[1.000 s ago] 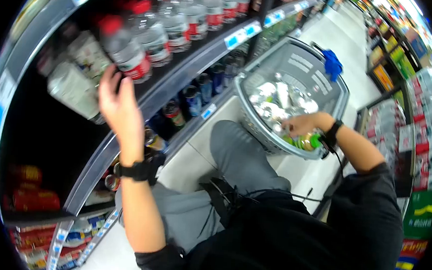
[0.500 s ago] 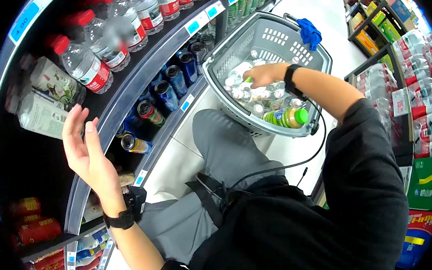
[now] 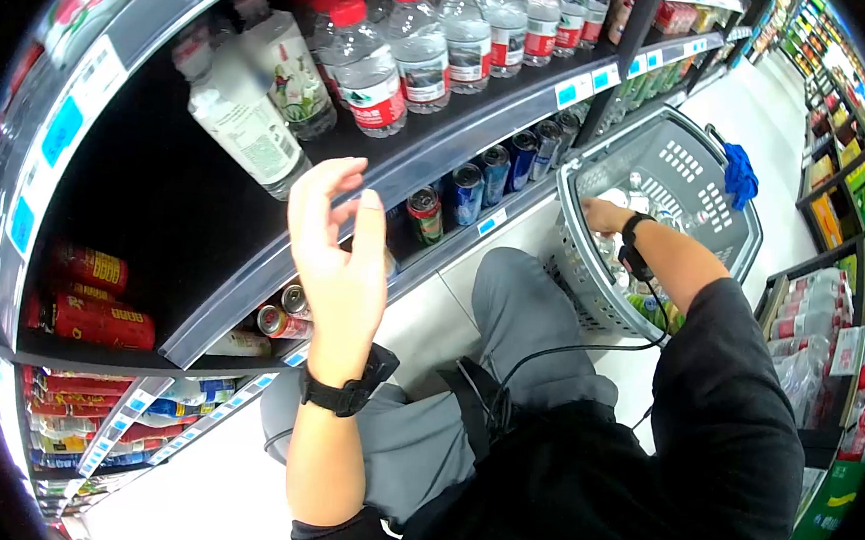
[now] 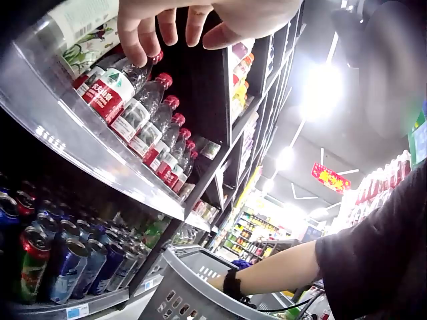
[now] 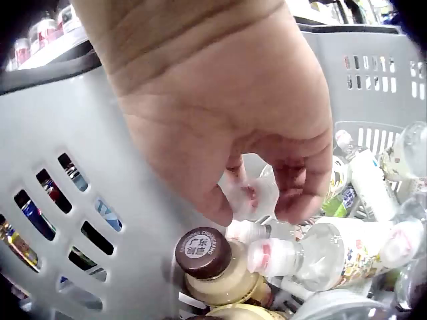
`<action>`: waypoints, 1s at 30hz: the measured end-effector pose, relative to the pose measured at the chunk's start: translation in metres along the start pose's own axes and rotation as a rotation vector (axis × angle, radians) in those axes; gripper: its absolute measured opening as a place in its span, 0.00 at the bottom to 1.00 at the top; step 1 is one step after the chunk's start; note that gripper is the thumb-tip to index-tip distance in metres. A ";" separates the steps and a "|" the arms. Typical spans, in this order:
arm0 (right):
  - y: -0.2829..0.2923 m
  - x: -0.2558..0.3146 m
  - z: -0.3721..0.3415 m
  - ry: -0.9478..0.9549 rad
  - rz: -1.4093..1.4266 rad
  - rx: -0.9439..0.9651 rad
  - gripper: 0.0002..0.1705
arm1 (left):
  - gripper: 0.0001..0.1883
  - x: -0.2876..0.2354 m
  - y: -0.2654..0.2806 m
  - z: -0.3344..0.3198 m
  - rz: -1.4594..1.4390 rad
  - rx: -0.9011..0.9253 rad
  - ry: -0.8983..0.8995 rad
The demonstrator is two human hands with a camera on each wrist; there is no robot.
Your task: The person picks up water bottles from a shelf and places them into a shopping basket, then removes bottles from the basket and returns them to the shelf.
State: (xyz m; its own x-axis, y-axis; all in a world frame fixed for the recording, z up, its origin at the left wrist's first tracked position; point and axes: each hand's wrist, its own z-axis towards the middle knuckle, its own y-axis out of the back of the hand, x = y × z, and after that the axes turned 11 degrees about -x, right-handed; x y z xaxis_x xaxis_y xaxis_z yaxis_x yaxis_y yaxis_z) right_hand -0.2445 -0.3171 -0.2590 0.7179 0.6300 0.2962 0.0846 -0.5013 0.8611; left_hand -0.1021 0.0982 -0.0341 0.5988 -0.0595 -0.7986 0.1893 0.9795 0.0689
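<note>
My left hand (image 3: 338,258) is raised before the shelf, its fingers loosely bent and holding nothing. Just behind it stand two floral-label bottles (image 3: 250,132), beside a row of red-capped water bottles (image 3: 366,80). My right hand (image 3: 609,216) reaches down inside the grey basket (image 3: 591,291), close to its shelf-side wall. In the right wrist view, the curled fingers and thumb pinch the translucent top of a clear bottle (image 5: 252,195), whose lower part is hidden. Below the hand are a brown-capped bottle (image 5: 203,252) and a white-capped clear bottle (image 5: 323,257) lying on its side.
Drink cans (image 3: 466,192) fill the shelf below the bottles. Red packages (image 3: 98,322) lie at the left of the upper shelf. A blue cloth (image 3: 740,176) hangs on the basket's far rim. Packed bottles (image 3: 811,307) are stacked across the aisle. A black cable (image 3: 567,350) runs from the right wrist.
The head view has swung towards the shelf. My right hand has moved from the middle of the basket to its shelf-side wall. My left hand has drawn back from the bottles and stays raised.
</note>
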 end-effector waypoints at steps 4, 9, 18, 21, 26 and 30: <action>0.018 -0.026 -0.018 0.160 -0.085 -0.081 0.16 | 0.12 0.002 -0.003 0.003 -0.035 -0.006 0.048; 0.056 -0.076 -0.048 0.305 -0.011 -0.443 0.16 | 0.10 0.011 -0.012 0.005 -0.037 0.054 0.000; 0.123 -0.018 -0.140 0.153 0.041 -0.592 0.11 | 0.08 0.015 -0.038 0.003 -0.041 0.148 -0.034; 0.153 0.009 -0.163 0.371 -0.061 -0.769 0.09 | 0.07 0.010 -0.043 -0.001 -0.071 0.169 -0.044; 0.213 0.114 -0.242 0.574 0.013 -0.933 0.07 | 0.08 0.013 -0.050 -0.007 0.010 0.268 -0.166; 0.237 0.175 -0.270 0.756 0.208 -0.924 0.07 | 0.22 0.011 -0.051 -0.015 0.114 0.355 -0.275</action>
State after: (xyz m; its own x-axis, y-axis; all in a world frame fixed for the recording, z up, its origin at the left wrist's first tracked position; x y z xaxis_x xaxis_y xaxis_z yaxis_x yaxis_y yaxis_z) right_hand -0.2858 -0.1654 0.1084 0.0483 0.9298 0.3648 -0.7313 -0.2158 0.6470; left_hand -0.1169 0.0503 -0.0552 0.8064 -0.0512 -0.5892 0.3363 0.8591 0.3857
